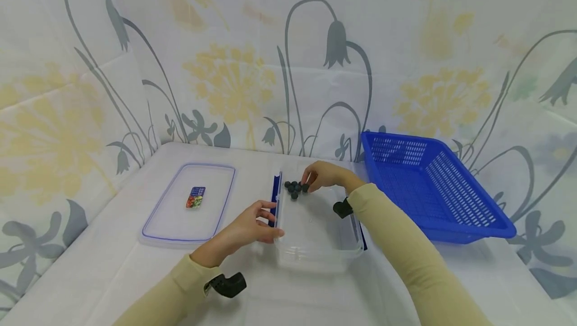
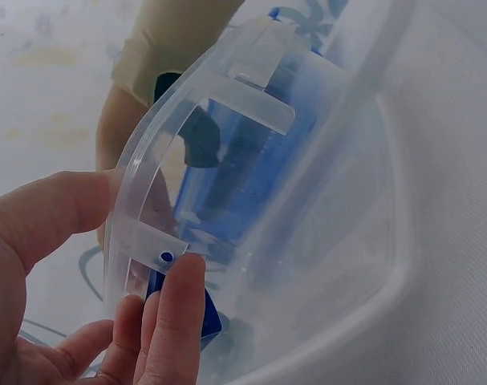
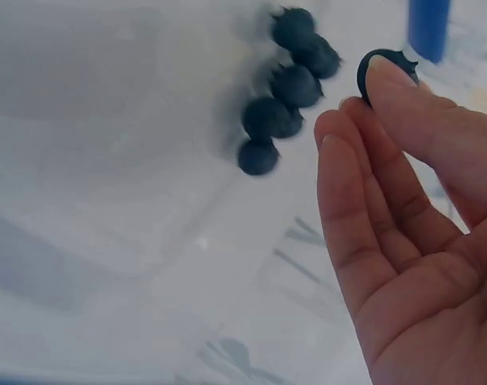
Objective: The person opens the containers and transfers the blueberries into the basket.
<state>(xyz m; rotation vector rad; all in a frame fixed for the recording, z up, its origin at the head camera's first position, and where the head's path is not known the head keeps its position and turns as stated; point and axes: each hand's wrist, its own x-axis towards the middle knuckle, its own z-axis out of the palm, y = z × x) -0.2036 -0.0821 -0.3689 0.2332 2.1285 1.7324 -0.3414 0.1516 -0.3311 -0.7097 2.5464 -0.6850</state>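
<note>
A clear plastic food container (image 1: 315,253) with blue side latches stands in front of me. My left hand (image 1: 252,223) grips its left wall, thumb at the rim and fingers on the outside, by a blue latch (image 2: 213,317). Over the container's far part, my right hand (image 1: 325,173) pinches a blueberry (image 3: 399,59) between thumb and fingertips. Several more blueberries (image 3: 295,86) lie clustered inside, in the far left corner, just left of the right fingertips.
To the left, a clear lid (image 1: 169,216) with a blue seal and a colourful label (image 1: 196,198) lies flat on the white-covered table (image 1: 112,276). A blue plastic basket (image 1: 455,226) stands at the right, beside the right forearm. Floral cloth (image 1: 252,25) hangs behind.
</note>
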